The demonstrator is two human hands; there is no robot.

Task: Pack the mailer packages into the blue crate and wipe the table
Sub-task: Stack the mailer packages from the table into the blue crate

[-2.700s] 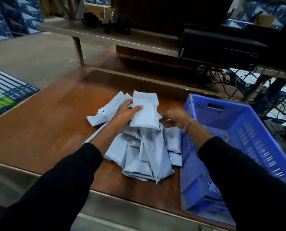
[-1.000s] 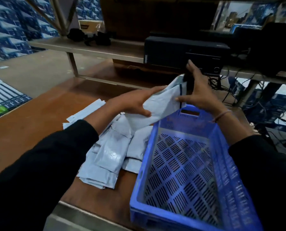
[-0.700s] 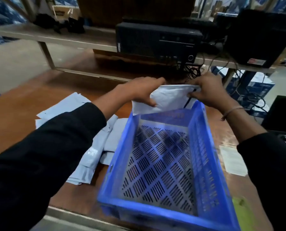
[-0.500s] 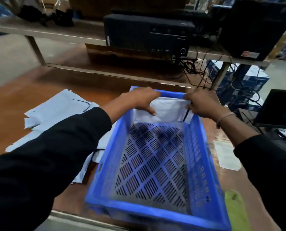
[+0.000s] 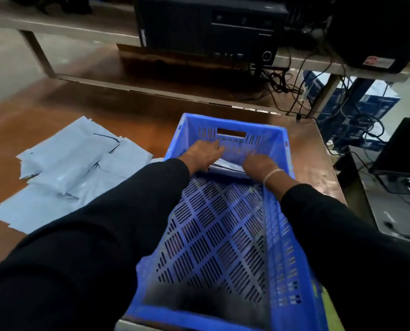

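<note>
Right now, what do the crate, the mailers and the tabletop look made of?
Blue crate: moulded rigid plastic, matte; slotted floor and a handle cutout.
Mailers: thin grey poly film, slight sheen; they crease and sag.
Tabletop: glossy brown wood or laminate, cannot tell which; it shows reflections.

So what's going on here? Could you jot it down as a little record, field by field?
activity: packing mailers into a crate
crate: blue crate on the brown table, slotted floor mostly bare
in hand: one grey mailer at the crate's far end
left hand: on the mailer
right hand: on the mailer
still waiting: pile of mailers left of the crate
wiping: no sign of it yet
</note>
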